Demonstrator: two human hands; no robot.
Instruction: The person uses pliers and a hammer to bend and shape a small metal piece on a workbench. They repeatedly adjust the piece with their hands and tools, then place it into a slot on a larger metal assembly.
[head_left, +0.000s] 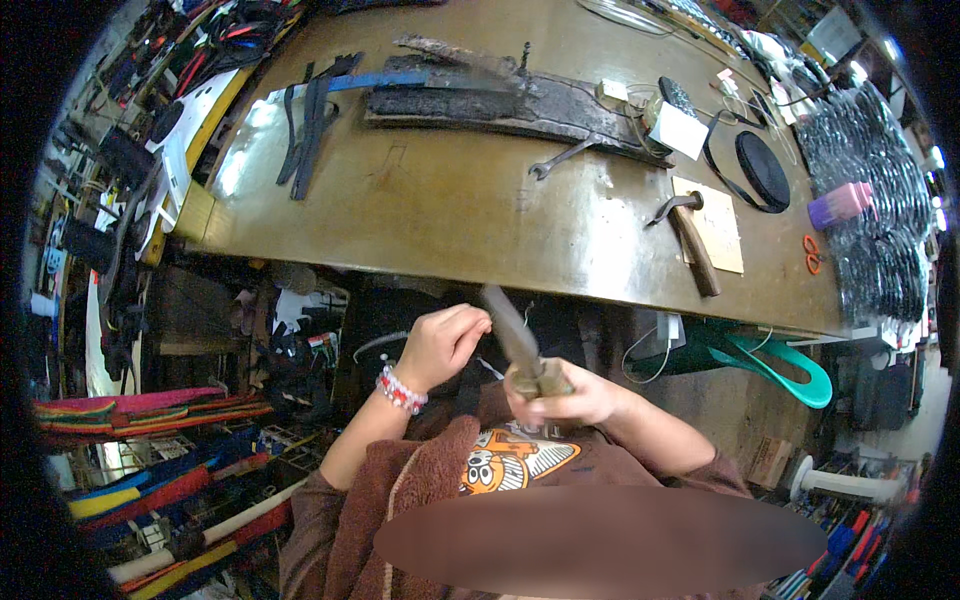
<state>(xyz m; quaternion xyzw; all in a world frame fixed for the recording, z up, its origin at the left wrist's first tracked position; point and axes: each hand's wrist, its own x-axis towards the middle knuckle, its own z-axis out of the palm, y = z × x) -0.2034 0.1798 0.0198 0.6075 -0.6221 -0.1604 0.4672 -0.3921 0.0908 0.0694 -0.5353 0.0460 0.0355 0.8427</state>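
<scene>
Below the workbench edge, right hand [565, 395] fists the handle of a tool [515, 340]; left hand [440, 345] pinches at its blade.
Tool tilts up-left between both hands, near the chest; keep the right fist tight, left fingertips off the edge; what they pinch, I cannot tell; hammer [690, 240] and wrench [560, 158] lie on the bench [430, 210].

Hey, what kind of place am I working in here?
Most likely a small leather or strap-making workshop. The worn workbench carries a hammer, a wrench and dark straps, and your right hand grips a knife-like tool beside your left hand.
</scene>
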